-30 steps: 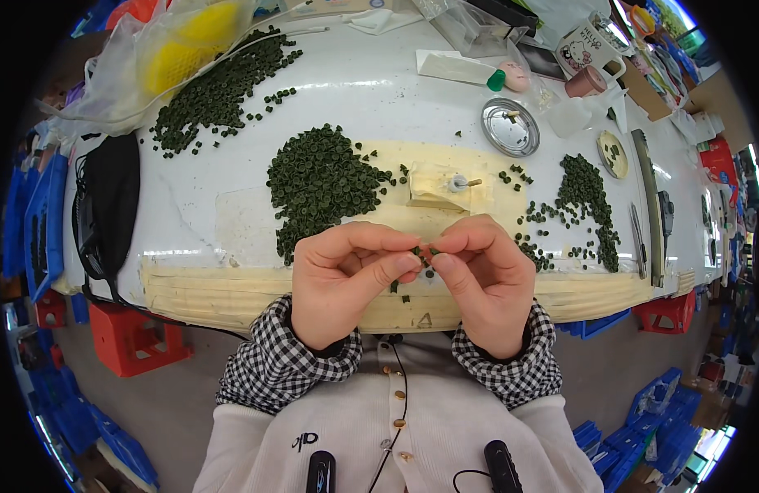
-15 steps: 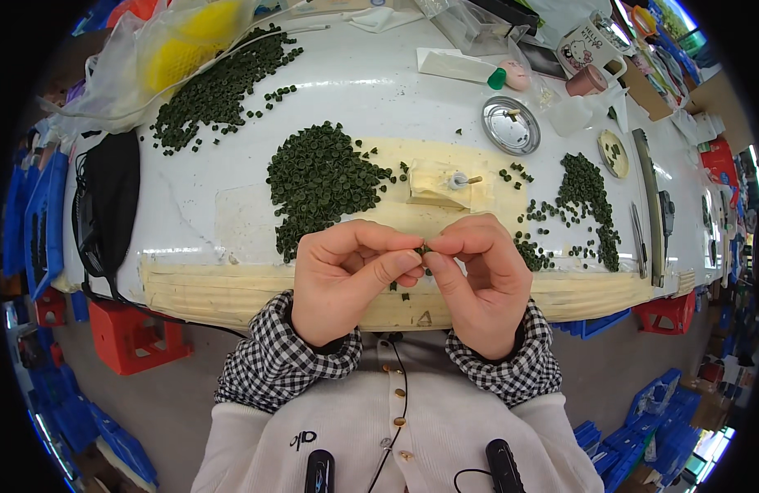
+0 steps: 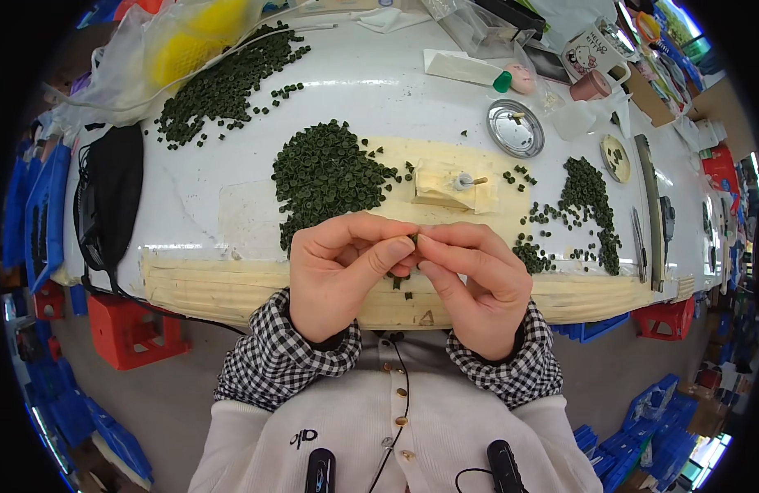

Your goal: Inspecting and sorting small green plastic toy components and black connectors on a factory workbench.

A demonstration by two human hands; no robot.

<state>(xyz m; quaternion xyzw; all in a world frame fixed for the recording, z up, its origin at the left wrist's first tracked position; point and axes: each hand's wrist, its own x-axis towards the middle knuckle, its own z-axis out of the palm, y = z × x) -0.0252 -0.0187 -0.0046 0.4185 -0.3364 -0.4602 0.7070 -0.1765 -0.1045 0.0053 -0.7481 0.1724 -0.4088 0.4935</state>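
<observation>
My left hand (image 3: 334,275) pinches a small dark green cap-like piece (image 3: 413,238) between thumb and index finger. Against that same piece press the fingertips of my right hand (image 3: 482,283), whose thumb sits a little lower. Most of the piece is hidden by the fingers. Beyond my left hand lies a large heap of similar dark green pieces (image 3: 326,177). A block wrapped in cream tape (image 3: 437,191), with a pale round fitting and a thin brass-coloured pin (image 3: 480,181) on top, stands just past my fingertips. A few loose pieces (image 3: 408,295) lie under my hands.
More green pieces form a far-left heap (image 3: 223,86) and a scattered right group (image 3: 589,197). A round metal lid (image 3: 515,129), a shallow round dish (image 3: 615,158), a mug (image 3: 593,53) and tweezers (image 3: 639,238) are on the right. A black pouch (image 3: 112,197) lies left.
The fingertips have shifted slightly left. My right thumb has dropped away from the piece, and the right fingers now reach further over it. The whole view has shifted a little.
</observation>
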